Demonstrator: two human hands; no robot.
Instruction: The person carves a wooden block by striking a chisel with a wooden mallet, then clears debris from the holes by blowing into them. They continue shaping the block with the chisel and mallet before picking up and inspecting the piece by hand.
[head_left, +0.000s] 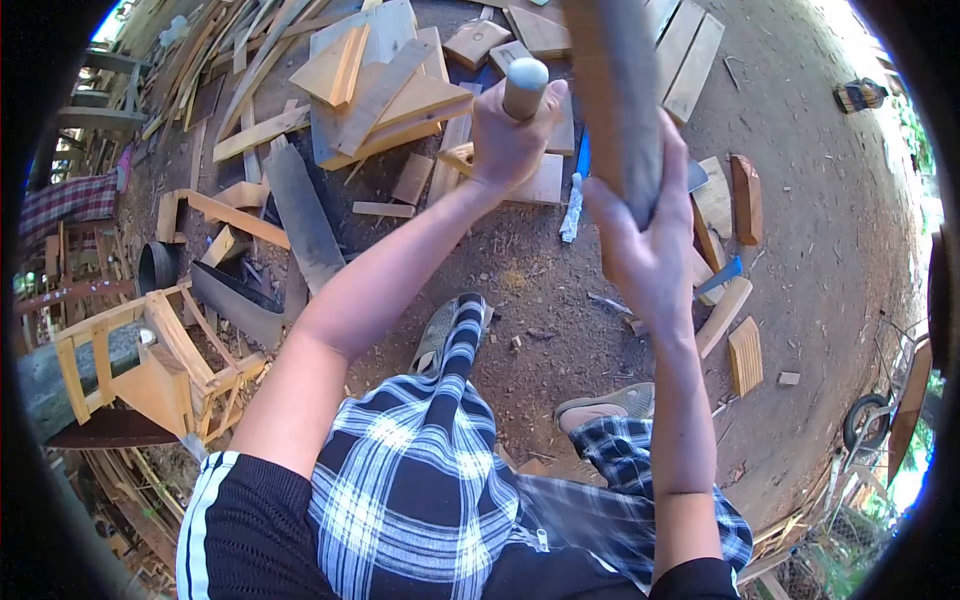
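Note:
My left hand [505, 140] is closed in a fist around a round wooden handle [523, 95] with a pale end that points up toward me. What the handle belongs to is hidden below the fist. My right hand [645, 240] grips a long wooden board [622, 100], raised close to the camera and smeared by motion. Its thumb lies on the near side, the fingers on the far side. Beneath my left hand lie flat wood blocks [540, 180], and a blue strip with a whitish wrapped end [572, 210] rests between the two hands.
Stacked planks [385, 100] and an angled wooden frame [225, 215] lie to the left, near a small wooden stool-like frame [165, 365]. Reddish and ribbed wood pieces [745, 355] sit on the dirt at right. A small wheel [866, 420] stands at the far right.

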